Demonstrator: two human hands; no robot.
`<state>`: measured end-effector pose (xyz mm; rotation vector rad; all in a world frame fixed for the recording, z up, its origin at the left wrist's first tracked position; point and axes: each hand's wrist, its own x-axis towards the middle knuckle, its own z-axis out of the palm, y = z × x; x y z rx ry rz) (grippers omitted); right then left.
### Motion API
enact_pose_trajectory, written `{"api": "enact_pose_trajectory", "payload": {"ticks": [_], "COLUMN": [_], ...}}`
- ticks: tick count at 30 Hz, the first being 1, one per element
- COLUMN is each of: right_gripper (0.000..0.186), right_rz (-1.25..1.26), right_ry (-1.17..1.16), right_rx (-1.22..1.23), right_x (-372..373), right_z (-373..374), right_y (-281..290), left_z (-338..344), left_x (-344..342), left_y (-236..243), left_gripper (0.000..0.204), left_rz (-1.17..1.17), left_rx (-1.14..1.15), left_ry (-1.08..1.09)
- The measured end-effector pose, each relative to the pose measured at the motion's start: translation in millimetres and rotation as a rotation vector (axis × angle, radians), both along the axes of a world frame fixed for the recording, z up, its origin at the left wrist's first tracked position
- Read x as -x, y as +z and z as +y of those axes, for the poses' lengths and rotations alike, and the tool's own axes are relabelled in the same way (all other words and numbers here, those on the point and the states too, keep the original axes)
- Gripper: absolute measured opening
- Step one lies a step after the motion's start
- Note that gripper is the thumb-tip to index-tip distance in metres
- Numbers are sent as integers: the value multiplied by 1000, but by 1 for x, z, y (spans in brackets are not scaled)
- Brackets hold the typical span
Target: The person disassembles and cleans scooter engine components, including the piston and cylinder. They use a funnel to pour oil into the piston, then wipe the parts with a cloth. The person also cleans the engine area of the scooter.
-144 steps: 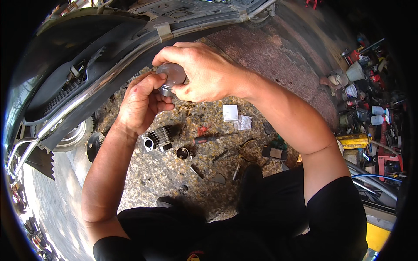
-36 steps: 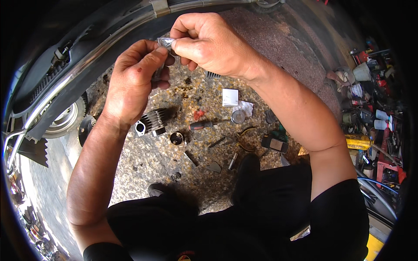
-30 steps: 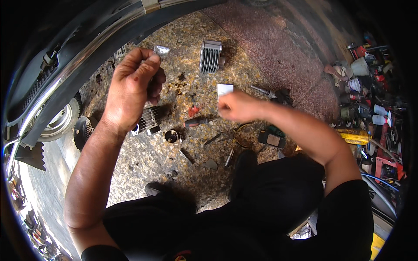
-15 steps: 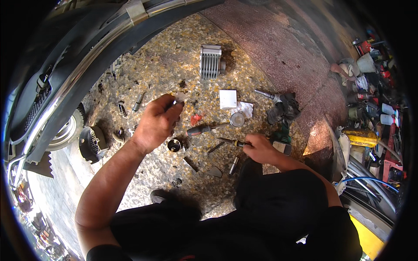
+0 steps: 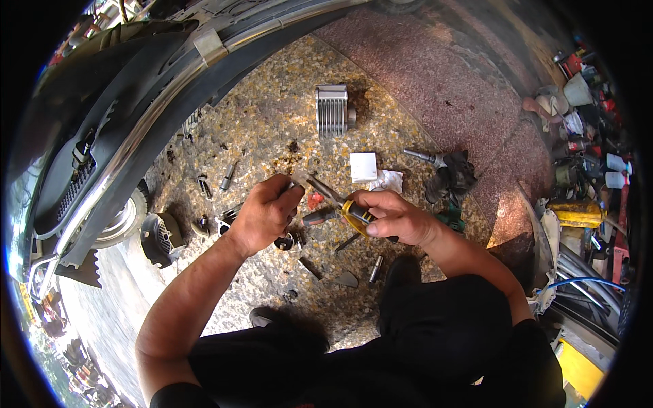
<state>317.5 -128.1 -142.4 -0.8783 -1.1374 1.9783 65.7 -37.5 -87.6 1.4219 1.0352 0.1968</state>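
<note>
My left hand is closed, pinching a small pale, partly see-through piece whose kind I cannot make out. In my right hand is a pair of pliers with yellow and black handles. Their metal jaws point up and left, close to the pale piece; I cannot tell whether they touch it. Below the hands lies a screwdriver with a dark and red handle, partly covered. A small red scrap sits between the hands. Under my left hand a round metal part is partly hidden.
A finned metal cylinder stands farther off on the speckled floor. Nearer are a white box, a crumpled white paper and a dark glove or rag. A vehicle's curved body and wheel occupy the left; clutter lines the right.
My right hand has lifted the pliers from near the floor and brought them up and left to the piece in my left hand. The view has shifted slightly.
</note>
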Motion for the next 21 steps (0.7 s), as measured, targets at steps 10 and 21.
{"api": "enact_pose_trajectory", "payload": {"ticks": [10, 21], "right_gripper": [17, 18], "right_rz": [-380, -433], "right_ry": [-13, -204], "right_rx": [-309, -89], "right_x": [7, 33], "right_z": [-1, -5], "right_y": [7, 4], "left_z": [-5, -11], "left_x": [-4, -20], "left_y": [-5, -12], "left_gripper": [24, 33], "left_rz": [15, 95], "left_rx": [234, -775], "left_ry": [223, -15]}}
